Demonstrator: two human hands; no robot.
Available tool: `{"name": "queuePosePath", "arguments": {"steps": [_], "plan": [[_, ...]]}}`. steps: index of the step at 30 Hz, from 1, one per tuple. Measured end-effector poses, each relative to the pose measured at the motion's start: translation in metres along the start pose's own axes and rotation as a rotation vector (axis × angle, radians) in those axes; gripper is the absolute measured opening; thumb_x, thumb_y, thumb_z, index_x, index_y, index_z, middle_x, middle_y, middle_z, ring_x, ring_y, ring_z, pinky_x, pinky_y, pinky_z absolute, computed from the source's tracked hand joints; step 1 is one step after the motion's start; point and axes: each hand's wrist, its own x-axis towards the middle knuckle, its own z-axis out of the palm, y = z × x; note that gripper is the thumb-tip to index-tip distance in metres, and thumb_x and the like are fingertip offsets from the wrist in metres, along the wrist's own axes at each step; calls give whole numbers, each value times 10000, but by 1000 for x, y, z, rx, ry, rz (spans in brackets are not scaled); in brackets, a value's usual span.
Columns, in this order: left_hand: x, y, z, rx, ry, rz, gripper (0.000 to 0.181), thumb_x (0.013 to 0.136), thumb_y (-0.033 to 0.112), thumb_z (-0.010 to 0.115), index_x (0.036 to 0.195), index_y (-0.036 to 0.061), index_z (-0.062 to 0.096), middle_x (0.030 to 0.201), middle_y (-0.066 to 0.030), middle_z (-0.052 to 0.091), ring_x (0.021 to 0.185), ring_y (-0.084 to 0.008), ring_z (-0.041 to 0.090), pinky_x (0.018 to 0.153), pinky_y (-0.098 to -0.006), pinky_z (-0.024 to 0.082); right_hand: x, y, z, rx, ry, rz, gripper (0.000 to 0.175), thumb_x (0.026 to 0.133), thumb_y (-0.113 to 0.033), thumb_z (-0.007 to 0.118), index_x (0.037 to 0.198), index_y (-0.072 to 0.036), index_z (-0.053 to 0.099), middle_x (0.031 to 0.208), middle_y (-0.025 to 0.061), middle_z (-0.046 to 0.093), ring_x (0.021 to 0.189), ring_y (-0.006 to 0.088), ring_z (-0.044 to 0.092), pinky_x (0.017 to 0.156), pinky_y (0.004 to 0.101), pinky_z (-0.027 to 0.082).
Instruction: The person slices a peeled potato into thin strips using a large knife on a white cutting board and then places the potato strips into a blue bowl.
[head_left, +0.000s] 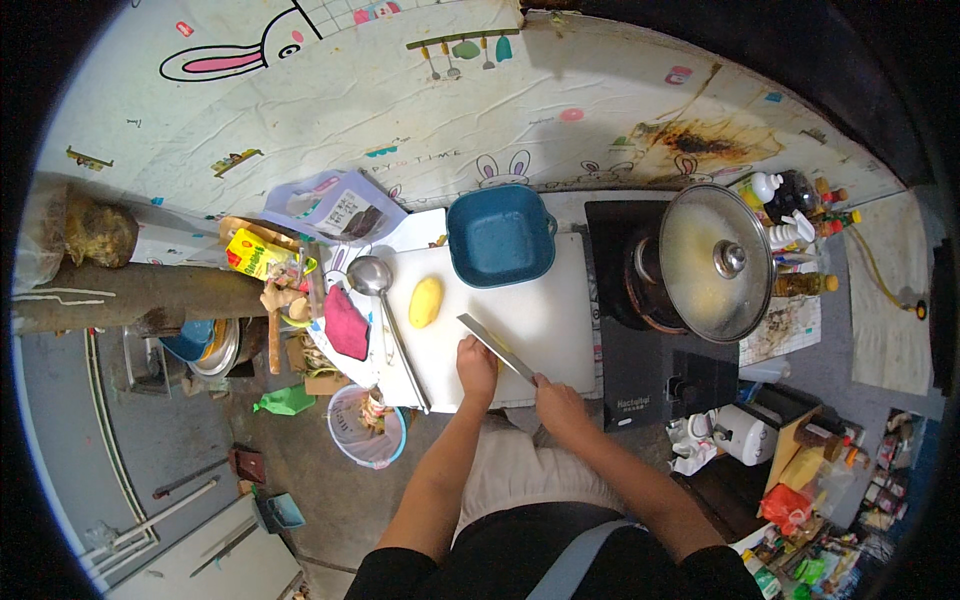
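A white cutting board (566, 330) lies before me. My right hand (561, 409) grips the handle of a kitchen knife (495, 346), whose blade slants up and left over the board. My left hand (478, 369) is beside the blade, its fingers bent down; a piece of yellow peeled food, perhaps potato, shows partly behind the knife, the rest hidden by blade and hand. Whether the left fingers grip it is unclear. A whole peeled potato (426, 302) rests on the board to the left. A blue plastic basin (501, 236) stands at the board's back edge.
Left of the potato lies a steel ladle (370, 277), near a red cloth (346, 322). A lidded pan (712, 262) sits on the black cooktop (667, 375) at right, with bottles (806, 285) beyond. A lined waste bin (367, 427) stands below the counter's left front.
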Motion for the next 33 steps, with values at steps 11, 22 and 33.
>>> {"name": "queuePosePath", "arguments": {"steps": [11, 22, 33], "plan": [[-2, -2, -1, -12, -1, 4, 137, 701, -43, 636, 821, 20, 649, 821, -129, 599, 797, -325, 555, 731, -406, 475, -14, -1, -17, -45, -48, 18, 296, 897, -142, 460, 1138, -10, 570, 795, 261, 654, 771, 433, 655, 715, 529, 519], [-3, -5, 4, 25, 25, -12, 129, 687, -45, 649, 798, 22, 652, 837, -125, 610, 791, -323, 560, 723, -396, 479, 11, -13, -9, -7, -37, 42, 293, 883, -117, 471, 1146, -24, 561, 871, 256, 664, 830, 429, 659, 754, 530, 514], [-5, -6, 2, -40, 31, 6, 107, 692, -33, 650, 791, 6, 644, 848, -121, 609, 822, -321, 560, 727, -397, 478, -19, -1, -23, -29, -112, 76, 315, 902, -164, 460, 1168, -34, 569, 830, 268, 659, 818, 425, 662, 730, 530, 522]]}}
